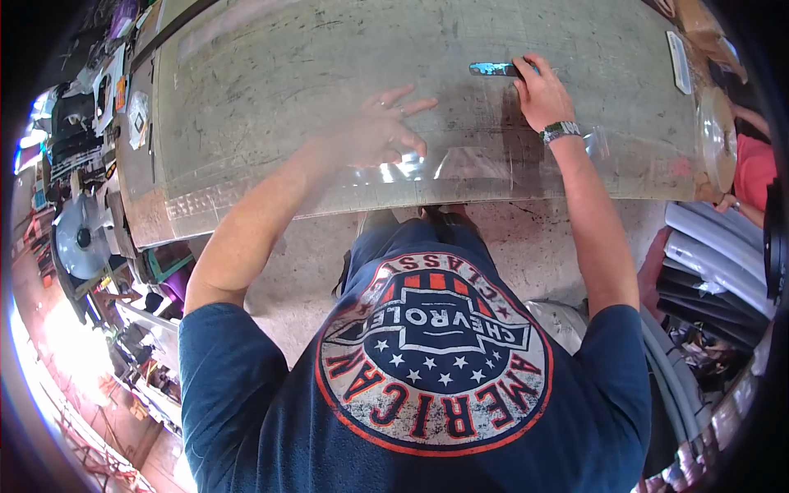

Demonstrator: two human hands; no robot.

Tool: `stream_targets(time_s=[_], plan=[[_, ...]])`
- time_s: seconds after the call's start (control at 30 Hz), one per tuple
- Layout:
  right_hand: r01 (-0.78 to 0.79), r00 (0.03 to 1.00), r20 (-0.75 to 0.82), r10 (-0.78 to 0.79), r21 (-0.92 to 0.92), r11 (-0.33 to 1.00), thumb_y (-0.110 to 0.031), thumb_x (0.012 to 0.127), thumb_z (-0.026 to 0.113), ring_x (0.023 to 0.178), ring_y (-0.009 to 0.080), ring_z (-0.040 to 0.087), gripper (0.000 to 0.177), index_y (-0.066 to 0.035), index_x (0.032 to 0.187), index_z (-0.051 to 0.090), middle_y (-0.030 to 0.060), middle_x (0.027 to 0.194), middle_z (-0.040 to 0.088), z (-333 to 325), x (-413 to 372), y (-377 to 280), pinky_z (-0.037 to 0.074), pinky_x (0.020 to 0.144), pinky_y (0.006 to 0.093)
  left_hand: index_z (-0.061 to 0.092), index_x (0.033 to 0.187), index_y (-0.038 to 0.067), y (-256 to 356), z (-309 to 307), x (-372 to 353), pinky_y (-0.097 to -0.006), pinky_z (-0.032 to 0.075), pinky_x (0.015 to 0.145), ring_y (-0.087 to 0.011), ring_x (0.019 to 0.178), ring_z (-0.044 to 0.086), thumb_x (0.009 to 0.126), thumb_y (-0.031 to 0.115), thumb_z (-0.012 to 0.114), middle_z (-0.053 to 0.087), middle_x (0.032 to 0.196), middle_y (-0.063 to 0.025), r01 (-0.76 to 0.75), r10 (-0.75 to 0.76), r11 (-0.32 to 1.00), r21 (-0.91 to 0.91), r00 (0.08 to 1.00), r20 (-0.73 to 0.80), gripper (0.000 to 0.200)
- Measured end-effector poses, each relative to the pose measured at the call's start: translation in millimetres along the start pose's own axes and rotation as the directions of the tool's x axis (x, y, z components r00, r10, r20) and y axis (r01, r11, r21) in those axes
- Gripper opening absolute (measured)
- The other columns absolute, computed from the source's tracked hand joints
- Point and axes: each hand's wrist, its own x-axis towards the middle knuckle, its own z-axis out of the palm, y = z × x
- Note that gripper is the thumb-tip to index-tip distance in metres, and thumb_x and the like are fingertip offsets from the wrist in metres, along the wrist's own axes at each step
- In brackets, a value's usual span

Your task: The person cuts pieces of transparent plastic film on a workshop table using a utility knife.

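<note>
My right hand, with a patterned band at the wrist, lies near the far middle of the work table. Its fingers are closed on one end of a flat dark bar with blue shiny patches; I cannot make out its exact kind. To the left, my left hand is over the table near its front edge, fingers apart and holding nothing. A ring shows on one finger, and the hand looks hazy. Clear plastic sheeting with bright reflections lies along the front edge, below both hands.
A long dark strip runs along the table's far left. A white narrow item lies at the right end. Fabric-like rolls are stacked at right, near another person's red sleeve. A fan stands among clutter at left.
</note>
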Motion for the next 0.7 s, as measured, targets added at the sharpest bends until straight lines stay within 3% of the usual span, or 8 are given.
stream_targets(time_s=[0.07,0.27,0.3,0.43,0.53,0.57,0.67,0.7], plan=[[-0.101,0.982,0.171,0.078,0.135,0.986,-0.013,0.095,0.065,0.095,0.0378,0.066,0.024,-0.013,0.119,0.061,0.0104,0.118,0.063,-6.2,-1.4,1.8,0.054,0.083,0.0501,0.078,0.112,0.030,2.5,-0.4,-0.2,-0.0522,0.024,0.126,-0.0335,0.157,0.012,0.072,0.012,0.085,0.026,0.169,0.0054,0.018,-0.018,1.000,-0.012,1.000,0.005,0.045],[-0.160,0.922,0.382,0.064,0.227,0.961,-0.014,0.091,0.074,0.081,0.0321,0.064,0.024,-0.009,0.109,0.059,0.0107,0.093,0.065,-26.3,16.7,16.2,0.051,0.073,0.0438,0.078,0.112,0.031,3.9,0.9,0.4,-0.0525,0.025,0.126,-0.0335,0.157,0.013,0.071,0.010,0.085,0.026,0.169,0.0057,0.015,-0.016,0.999,0.043,1.000,0.005,0.047],[-0.204,0.956,0.285,0.071,0.470,0.859,-0.021,0.089,0.079,0.075,0.0193,0.058,0.030,-0.007,0.109,0.061,0.0061,0.084,0.064,-32.0,12.0,9.0,0.047,0.068,0.0353,0.078,0.112,0.031,5.0,-1.3,1.6,-0.0526,0.025,0.126,-0.0336,0.157,0.014,0.071,0.010,0.085,0.026,0.169,0.0059,0.020,-0.021,0.999,0.040,1.000,0.009,0.047],[-0.304,0.948,0.174,0.268,0.751,0.586,-0.038,0.096,0.071,0.077,0.0074,0.055,0.036,-0.005,0.108,0.069,-0.0008,0.091,0.067,-37.2,-3.0,-7.0,0.044,0.065,0.0253,0.078,0.112,0.032,0.5,4.0,-1.1,-0.0542,0.025,0.126,-0.0340,0.157,0.015,0.070,0.011,0.086,0.026,0.169,0.0062,0.017,-0.017,0.999,0.031,1.000,-0.001,0.048],[-0.482,0.850,0.272,0.451,0.746,0.459,-0.043,0.100,0.062,0.076,0.0114,0.060,0.039,-0.006,0.107,0.073,0.0021,0.088,0.068,-19.9,-15.1,-20.1,0.047,0.067,0.0272,0.078,0.113,0.032,-2.4,7.4,0.1,-0.0559,0.024,0.125,-0.0348,0.157,0.015,0.072,0.011,0.085,0.026,0.169,0.0057,-0.012,0.012,0.999,0.040,1.000,-0.005,0.047],[-0.384,0.901,0.116,0.419,0.665,0.640,-0.049,0.102,0.053,0.075,0.0153,0.064,0.048,-0.006,0.111,0.074,0.0070,0.088,0.070,-9.6,-19.9,-15.3,0.049,0.067,0.0292,0.078,0.113,0.032,-4.7,6.4,0.4,-0.0565,0.023,0.125,-0.0352,0.157,0.015,0.072,0.011,0.085,0.026,0.169,0.0055,-0.014,0.014,0.999,0.046,1.000,-0.011,0.046],[-0.595,0.800,0.141,0.583,0.311,0.741,-0.055,0.102,0.048,0.074,0.0181,0.065,0.055,-0.007,0.108,0.074,0.0098,0.083,0.070,-8.1,-35.0,-7.2,0.050,0.068,0.0299,0.078,0.113,0.032,0.3,1.9,-1.4,-0.0569,0.023,0.125,-0.0363,0.156,0.015,0.074,0.010,0.084,0.025,0.170,0.0047,0.006,-0.006,0.998,0.058,1.000,0.004,0.045],[-0.743,0.667,0.349,0.658,0.251,0.620,-0.065,0.101,0.043,0.072,0.0156,0.065,0.067,-0.006,0.102,0.075,0.0074,0.075,0.069,-38.9,-33.8,-28.5,0.050,0.067,0.0300,0.078,0.113,0.032,1.5,-0.8,-0.7,-0.0567,0.023,0.125,-0.0368,0.156,0.015,0.074,0.010,0.084,0.025,0.170,0.0046,0.010,-0.011,0.997,0.072,1.000,0.010,0.045]])
